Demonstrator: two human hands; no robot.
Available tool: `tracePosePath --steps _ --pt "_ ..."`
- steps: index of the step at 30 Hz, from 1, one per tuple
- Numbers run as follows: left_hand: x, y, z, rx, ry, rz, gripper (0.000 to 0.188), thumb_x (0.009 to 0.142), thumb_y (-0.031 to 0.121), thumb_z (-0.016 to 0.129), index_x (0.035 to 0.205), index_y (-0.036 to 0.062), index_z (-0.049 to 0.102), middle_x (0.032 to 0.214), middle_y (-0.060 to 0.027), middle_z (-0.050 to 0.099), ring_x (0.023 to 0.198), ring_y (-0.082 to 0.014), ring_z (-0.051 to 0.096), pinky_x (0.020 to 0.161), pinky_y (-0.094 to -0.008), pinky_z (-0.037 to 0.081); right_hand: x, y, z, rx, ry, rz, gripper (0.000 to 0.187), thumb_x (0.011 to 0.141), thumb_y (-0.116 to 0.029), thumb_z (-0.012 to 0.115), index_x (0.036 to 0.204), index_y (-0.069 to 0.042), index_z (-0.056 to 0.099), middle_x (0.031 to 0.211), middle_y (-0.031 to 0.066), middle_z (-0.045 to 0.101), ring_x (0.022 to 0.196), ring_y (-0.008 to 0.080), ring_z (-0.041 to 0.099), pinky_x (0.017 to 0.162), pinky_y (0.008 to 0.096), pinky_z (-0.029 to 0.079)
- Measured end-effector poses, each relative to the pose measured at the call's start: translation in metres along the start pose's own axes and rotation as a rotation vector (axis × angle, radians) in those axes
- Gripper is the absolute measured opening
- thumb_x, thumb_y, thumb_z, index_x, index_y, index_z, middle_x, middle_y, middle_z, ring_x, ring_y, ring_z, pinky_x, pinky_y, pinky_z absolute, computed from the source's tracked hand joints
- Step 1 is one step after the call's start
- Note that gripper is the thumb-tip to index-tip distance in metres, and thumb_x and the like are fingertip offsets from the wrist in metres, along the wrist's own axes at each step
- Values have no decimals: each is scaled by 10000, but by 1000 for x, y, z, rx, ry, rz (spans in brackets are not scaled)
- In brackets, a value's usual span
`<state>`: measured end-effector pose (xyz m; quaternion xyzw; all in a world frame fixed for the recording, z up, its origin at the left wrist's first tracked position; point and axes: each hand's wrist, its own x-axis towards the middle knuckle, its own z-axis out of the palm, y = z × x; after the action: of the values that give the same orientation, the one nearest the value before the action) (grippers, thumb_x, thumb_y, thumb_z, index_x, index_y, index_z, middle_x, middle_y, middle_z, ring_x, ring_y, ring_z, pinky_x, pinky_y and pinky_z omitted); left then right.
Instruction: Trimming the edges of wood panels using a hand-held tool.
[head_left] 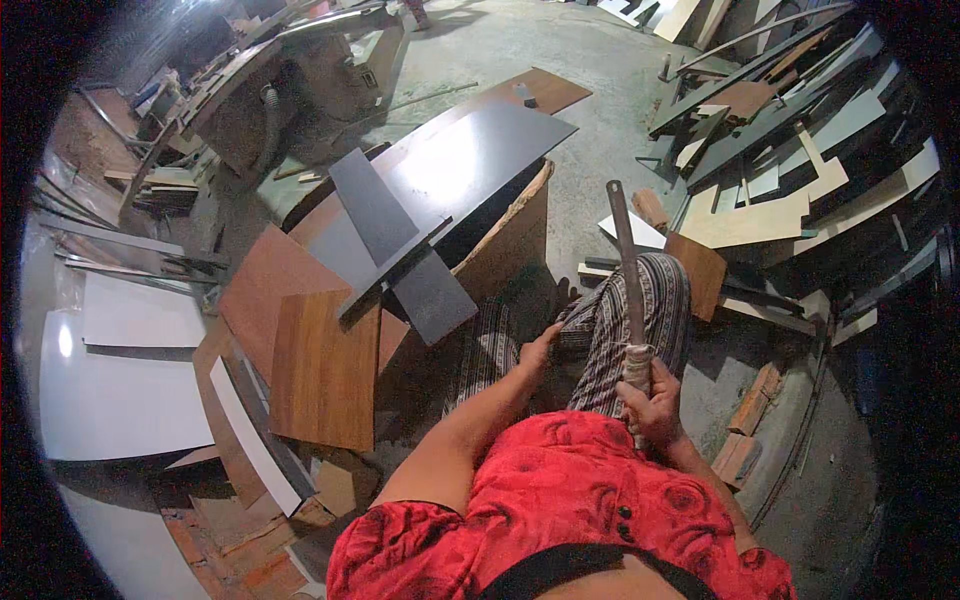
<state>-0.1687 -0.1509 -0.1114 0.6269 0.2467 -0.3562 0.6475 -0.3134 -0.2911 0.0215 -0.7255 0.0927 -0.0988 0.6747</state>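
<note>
My right hand [655,405] is closed around the wrapped, pale handle of a long, narrow metal blade [627,240]. The blade points up and away past my bent right knee, and a small hole shows near its rounded tip. My left hand [538,352] is at the inner side of that leg, its fingers closed on the patterned trouser cloth [600,335]. Its fingertips are partly hidden in the folds. Left of my legs, a grey strip of board [432,295] lies across a stack near a brown wood-grain panel [325,375].
A large glossy grey panel [500,150] lies ahead on a low support. Loose offcuts and boards [745,215] pile up on the right, with bricks [755,400] nearer me. White sheets [120,390] lie at the left. A cluttered bench [250,110] stands at the far left.
</note>
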Motion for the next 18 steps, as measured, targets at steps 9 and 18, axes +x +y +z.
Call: tracePosePath --steps 9,18 --pt "72 -28 -24 211 91 28 764 616 525 715 1006 -116 571 1035 -186 593 908 -260 589 746 -373 469 4 -9 3 -1 -89 96 208 770 -106 612 945 -53 513 676 -6 528 494 57 493 432 224 404" --pt "74 -46 -36 94 -154 293 653 710 482 656 987 -104 585 1020 -161 602 887 -240 589 719 -368 466 0 -12 9 39 -14 223 243 688 -134 696 862 -15 574 770 34 569 659 125 538 604 259 446"
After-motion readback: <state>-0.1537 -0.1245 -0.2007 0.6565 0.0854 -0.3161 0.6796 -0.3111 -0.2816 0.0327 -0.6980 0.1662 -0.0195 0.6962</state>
